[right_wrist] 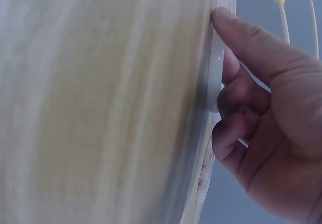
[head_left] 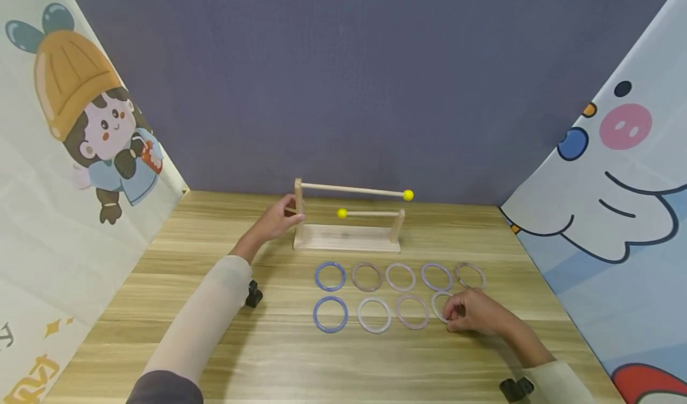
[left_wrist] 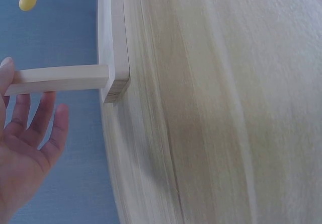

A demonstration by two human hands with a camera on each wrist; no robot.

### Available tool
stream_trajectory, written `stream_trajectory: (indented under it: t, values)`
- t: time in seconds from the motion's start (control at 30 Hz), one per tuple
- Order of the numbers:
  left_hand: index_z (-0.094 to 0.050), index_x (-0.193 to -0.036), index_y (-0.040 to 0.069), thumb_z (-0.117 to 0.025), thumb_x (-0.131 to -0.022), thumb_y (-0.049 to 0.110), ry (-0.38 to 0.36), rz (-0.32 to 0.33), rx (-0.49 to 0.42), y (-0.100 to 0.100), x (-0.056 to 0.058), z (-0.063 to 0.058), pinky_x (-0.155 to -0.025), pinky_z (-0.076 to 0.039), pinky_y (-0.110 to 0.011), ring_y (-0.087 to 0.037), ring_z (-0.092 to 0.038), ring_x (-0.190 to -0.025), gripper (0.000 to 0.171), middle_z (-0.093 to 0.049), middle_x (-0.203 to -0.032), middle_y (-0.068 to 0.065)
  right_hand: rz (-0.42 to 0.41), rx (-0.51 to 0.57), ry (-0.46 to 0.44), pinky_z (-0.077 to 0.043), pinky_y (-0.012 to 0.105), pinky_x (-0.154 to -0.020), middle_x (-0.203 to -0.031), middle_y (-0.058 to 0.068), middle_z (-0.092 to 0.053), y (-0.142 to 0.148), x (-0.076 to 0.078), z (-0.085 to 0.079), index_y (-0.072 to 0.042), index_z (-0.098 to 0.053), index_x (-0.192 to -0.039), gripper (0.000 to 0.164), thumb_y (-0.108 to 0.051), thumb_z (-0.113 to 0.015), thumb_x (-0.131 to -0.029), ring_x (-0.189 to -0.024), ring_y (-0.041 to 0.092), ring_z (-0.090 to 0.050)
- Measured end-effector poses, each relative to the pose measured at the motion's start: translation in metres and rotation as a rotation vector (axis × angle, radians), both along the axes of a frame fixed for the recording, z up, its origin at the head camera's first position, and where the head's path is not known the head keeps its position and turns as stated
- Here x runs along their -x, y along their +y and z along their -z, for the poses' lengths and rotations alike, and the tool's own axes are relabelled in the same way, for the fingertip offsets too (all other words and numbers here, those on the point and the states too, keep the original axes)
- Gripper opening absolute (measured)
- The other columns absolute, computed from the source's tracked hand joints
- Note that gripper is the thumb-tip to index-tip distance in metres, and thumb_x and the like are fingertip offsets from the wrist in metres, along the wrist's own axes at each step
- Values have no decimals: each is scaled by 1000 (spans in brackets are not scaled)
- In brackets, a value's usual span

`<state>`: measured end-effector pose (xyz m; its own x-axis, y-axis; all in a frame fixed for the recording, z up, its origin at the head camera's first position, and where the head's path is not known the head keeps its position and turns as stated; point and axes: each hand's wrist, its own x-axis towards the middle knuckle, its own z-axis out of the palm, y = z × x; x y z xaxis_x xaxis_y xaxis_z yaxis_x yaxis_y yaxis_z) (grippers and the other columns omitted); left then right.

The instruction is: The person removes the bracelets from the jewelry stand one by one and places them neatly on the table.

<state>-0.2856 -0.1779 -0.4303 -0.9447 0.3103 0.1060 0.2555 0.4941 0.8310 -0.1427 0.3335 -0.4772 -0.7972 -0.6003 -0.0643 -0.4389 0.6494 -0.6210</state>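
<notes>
My left hand (head_left: 277, 218) grips the tall upright post (left_wrist: 60, 78) of a wooden stand (head_left: 343, 246), thumb on one side and fingers on the other. The stand has a flat base and two dowels with yellow ball tips, the upper dowel (head_left: 354, 189) pointing right and the lower dowel (head_left: 370, 214) pointing left. No ring hangs on either dowel. At the right end of the front row, my right hand (head_left: 474, 312) pinches the edge of a whitish ring (head_left: 437, 307); in the right wrist view the thumb and curled fingers are at the whitish ring's (right_wrist: 215, 73) rim.
Two rows of rings lie in front of the stand, among them a blue ring (head_left: 330, 314), a white ring (head_left: 374, 315), a pinkish ring (head_left: 412, 312) and a brownish ring (head_left: 367, 277). A dark wall (head_left: 349, 93) rises behind the wooden table (head_left: 300, 362); printed cloths hang at both sides.
</notes>
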Motion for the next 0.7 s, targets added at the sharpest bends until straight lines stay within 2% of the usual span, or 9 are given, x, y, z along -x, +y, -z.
stream_trajectory:
  t: [0.33,0.53,0.63,0.7]
  values:
    - [-49,-136,2,-64,-102,21,-18,6,0,-1,-1,0,-101,-55,-52,-41,-62,-121,42,-60,-128,-21,-19,20,11,-51,19,-61,-76,-15,-68,-3,-1,-2,-20,-74,-84,14,-20,-87,-79,-70,-7,-57]
    - [-48,-137,3,-64,-102,22,-15,7,11,-1,-3,0,-100,-56,-52,-41,-62,-122,43,-59,-129,-21,13,28,-1,-52,20,-62,-79,-16,-68,-2,2,-3,-23,-75,-88,8,-19,-82,-85,-71,-6,-57]
    - [-43,-144,2,-64,-101,22,-13,19,9,-1,-4,-1,-102,-54,-53,-42,-59,-125,51,-56,-135,-22,31,31,32,-52,20,-61,-81,-14,-68,-3,5,-7,-20,-76,-93,3,-20,-77,-91,-72,-6,-57]
    - [-36,-150,3,-65,-101,23,-13,29,-5,-1,-6,-3,-105,-52,-55,-43,-55,-130,60,-52,-141,-23,42,31,81,-51,20,-61,-82,-12,-68,-4,7,-11,-17,-76,-97,5,-19,-74,-94,-73,-6,-56]
